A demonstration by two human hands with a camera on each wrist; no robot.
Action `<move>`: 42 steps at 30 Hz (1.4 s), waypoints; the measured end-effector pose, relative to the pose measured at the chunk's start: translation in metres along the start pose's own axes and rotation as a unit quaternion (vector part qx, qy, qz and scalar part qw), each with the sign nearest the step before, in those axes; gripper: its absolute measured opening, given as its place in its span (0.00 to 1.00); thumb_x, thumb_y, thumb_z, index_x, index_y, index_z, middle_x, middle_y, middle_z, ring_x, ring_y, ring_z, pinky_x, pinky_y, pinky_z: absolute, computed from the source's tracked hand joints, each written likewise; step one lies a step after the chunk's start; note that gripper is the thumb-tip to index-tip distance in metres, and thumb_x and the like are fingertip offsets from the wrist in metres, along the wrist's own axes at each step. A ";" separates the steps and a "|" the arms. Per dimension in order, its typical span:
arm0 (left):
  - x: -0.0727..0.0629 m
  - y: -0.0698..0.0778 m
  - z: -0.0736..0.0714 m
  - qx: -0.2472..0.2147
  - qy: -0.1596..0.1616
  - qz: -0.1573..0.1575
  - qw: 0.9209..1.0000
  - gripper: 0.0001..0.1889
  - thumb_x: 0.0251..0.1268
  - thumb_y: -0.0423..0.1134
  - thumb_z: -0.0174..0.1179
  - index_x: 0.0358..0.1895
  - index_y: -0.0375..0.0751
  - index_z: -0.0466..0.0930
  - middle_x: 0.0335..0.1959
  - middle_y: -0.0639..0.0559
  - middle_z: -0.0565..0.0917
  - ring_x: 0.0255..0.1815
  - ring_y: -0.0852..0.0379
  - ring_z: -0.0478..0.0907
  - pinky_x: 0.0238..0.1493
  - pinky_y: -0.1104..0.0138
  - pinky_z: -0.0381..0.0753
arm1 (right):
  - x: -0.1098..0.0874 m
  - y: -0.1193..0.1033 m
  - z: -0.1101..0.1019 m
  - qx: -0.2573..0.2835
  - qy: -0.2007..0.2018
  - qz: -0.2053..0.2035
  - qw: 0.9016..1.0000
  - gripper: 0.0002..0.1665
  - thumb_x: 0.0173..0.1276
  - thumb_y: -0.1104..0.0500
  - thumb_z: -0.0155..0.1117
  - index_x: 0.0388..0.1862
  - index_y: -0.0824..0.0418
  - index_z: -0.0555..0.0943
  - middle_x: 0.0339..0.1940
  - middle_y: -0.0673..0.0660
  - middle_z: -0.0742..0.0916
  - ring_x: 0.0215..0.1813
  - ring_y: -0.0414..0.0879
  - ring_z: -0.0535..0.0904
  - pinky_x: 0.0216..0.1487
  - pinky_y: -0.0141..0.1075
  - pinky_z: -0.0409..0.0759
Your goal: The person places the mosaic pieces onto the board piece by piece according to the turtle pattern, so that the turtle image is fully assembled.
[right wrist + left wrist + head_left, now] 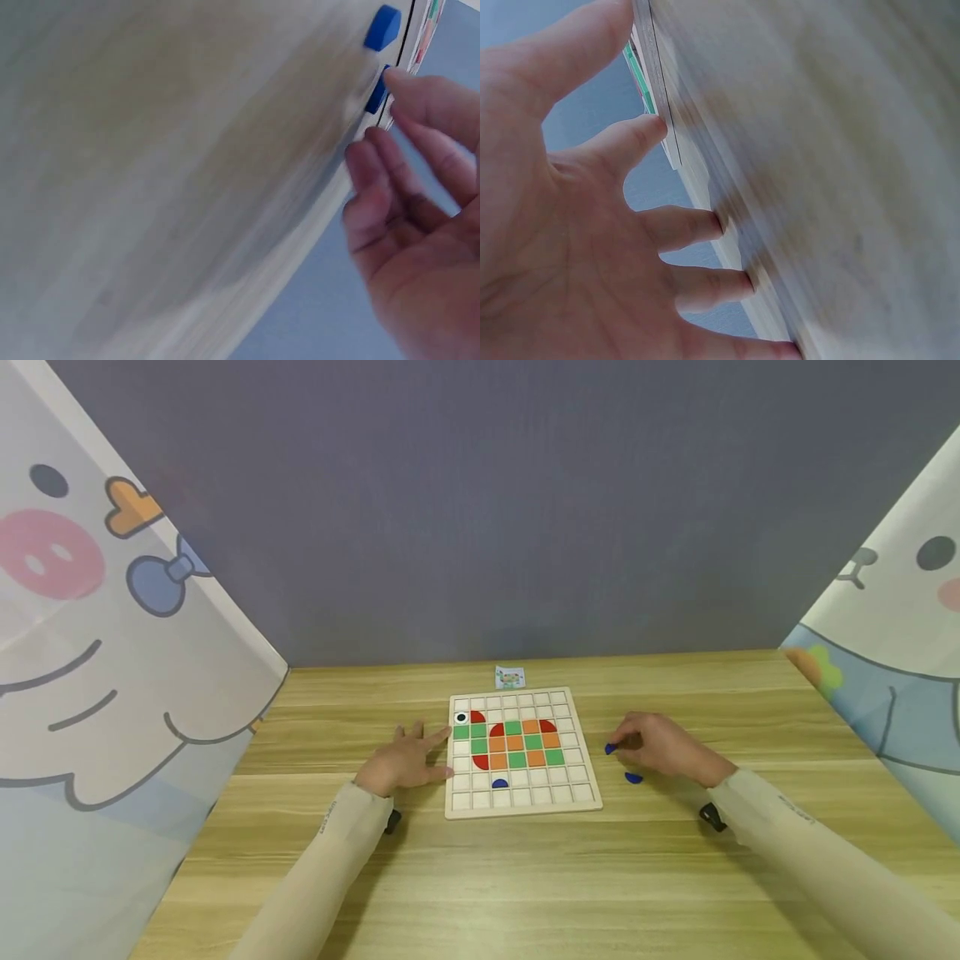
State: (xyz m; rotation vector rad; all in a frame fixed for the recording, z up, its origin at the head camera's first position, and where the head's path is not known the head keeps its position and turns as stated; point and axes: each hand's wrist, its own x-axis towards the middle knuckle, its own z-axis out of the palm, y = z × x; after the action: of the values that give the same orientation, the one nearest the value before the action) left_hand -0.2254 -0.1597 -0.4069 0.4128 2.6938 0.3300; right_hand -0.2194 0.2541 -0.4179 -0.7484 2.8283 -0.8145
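A square white grid board (525, 811) lies on the table with green, orange and red pieces, a round eye piece (461, 717) and a blue half-round piece (500, 783) in its cells. My left hand (405, 762) rests with fingers spread at the board's left edge; in the left wrist view, thumb and index finger (626, 146) touch that edge. Right of the board, my right hand (660, 745) pinches a blue half-round piece (379, 91) by thumb and fingertips, low at the tabletop. Another blue half-round piece (633, 777) lies just nearer to me.
Behind the board lies a small card (510, 677) with a coloured picture. A grey wall (525, 510) stands at the table's back edge. Cartoon-printed cloths hang on the left (112, 710) and right (892, 668). The wooden table (540, 885) extends around the board.
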 end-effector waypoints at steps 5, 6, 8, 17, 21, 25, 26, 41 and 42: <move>0.000 0.000 0.001 0.000 0.002 0.002 1.000 0.40 0.61 0.60 0.58 0.75 0.60 0.52 0.73 0.31 0.46 0.68 0.23 0.41 0.50 0.30 0.61 | 0.001 0.005 0.001 0.026 -0.017 -0.037 0.999 0.14 0.57 0.67 0.71 0.43 0.56 0.86 0.42 0.48 0.83 0.44 0.46 0.79 0.44 0.40 0.79; 0.000 0.000 0.001 0.000 0.002 0.002 1.000 0.40 0.61 0.60 0.58 0.75 0.60 0.52 0.73 0.31 0.46 0.68 0.23 0.41 0.50 0.30 0.61 | 0.002 0.005 0.001 0.029 -0.019 -0.045 0.998 0.14 0.57 0.67 0.71 0.42 0.56 0.86 0.42 0.48 0.83 0.44 0.46 0.79 0.44 0.39 0.79; 0.000 0.001 0.000 -0.002 0.002 0.001 1.000 0.40 0.61 0.60 0.58 0.75 0.60 0.52 0.73 0.31 0.46 0.68 0.23 0.41 0.50 0.30 0.60 | 0.003 0.007 0.001 0.028 -0.021 -0.057 0.998 0.13 0.57 0.66 0.71 0.41 0.55 0.86 0.42 0.47 0.83 0.44 0.45 0.79 0.43 0.37 0.79; 0.001 0.001 0.000 -0.001 -0.005 -0.004 1.000 0.40 0.61 0.61 0.58 0.75 0.62 0.51 0.73 0.32 0.44 0.69 0.24 0.40 0.50 0.32 0.64 | 0.005 0.010 0.000 0.035 -0.035 -0.041 0.998 0.11 0.59 0.66 0.70 0.38 0.52 0.86 0.40 0.44 0.82 0.43 0.42 0.79 0.42 0.37 0.79; 0.001 0.001 0.000 -0.002 -0.008 -0.006 1.000 0.40 0.61 0.61 0.57 0.75 0.62 0.50 0.73 0.32 0.44 0.69 0.24 0.40 0.50 0.32 0.65 | 0.006 0.007 0.001 0.024 -0.032 -0.041 0.998 0.10 0.59 0.66 0.69 0.36 0.51 0.86 0.37 0.43 0.82 0.39 0.40 0.78 0.40 0.36 0.78; 0.001 0.001 0.000 0.001 -0.008 -0.004 1.000 0.40 0.61 0.61 0.57 0.75 0.62 0.50 0.73 0.31 0.44 0.69 0.23 0.40 0.49 0.32 0.65 | 0.008 -0.004 0.004 0.033 -0.019 -0.052 0.998 0.07 0.59 0.65 0.69 0.35 0.53 0.86 0.33 0.43 0.82 0.32 0.37 0.76 0.33 0.33 0.77; 0.002 0.000 -0.001 0.001 -0.007 -0.003 1.000 0.40 0.61 0.61 0.57 0.75 0.61 0.50 0.73 0.31 0.44 0.68 0.23 0.40 0.49 0.31 0.64 | 0.008 -0.009 0.004 0.040 -0.016 -0.056 0.997 0.07 0.60 0.65 0.69 0.35 0.54 0.86 0.32 0.44 0.82 0.30 0.37 0.76 0.31 0.32 0.77; 0.003 0.000 -0.001 0.001 -0.006 -0.006 1.000 0.40 0.60 0.62 0.57 0.75 0.62 0.51 0.73 0.32 0.44 0.68 0.23 0.40 0.53 0.29 0.56 | 0.022 -0.056 0.038 0.040 -0.016 -0.133 0.990 0.05 0.57 0.65 0.72 0.30 0.56 0.88 0.29 0.42 0.81 0.30 0.34 0.74 0.30 0.30 0.76; 0.003 0.000 0.000 0.001 -0.006 -0.006 1.000 0.40 0.60 0.62 0.57 0.74 0.62 0.51 0.73 0.32 0.44 0.68 0.23 0.40 0.53 0.29 0.56 | 0.023 -0.057 0.040 0.036 -0.017 -0.129 0.991 0.05 0.57 0.65 0.72 0.30 0.55 0.87 0.29 0.41 0.81 0.30 0.34 0.73 0.30 0.30 0.76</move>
State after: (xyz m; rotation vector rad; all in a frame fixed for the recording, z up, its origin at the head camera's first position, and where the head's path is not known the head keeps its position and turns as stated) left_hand -0.2278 -0.1588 -0.4073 0.3970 2.6844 0.3207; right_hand -0.2060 0.1823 -0.4217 -1.1222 2.6901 -0.9228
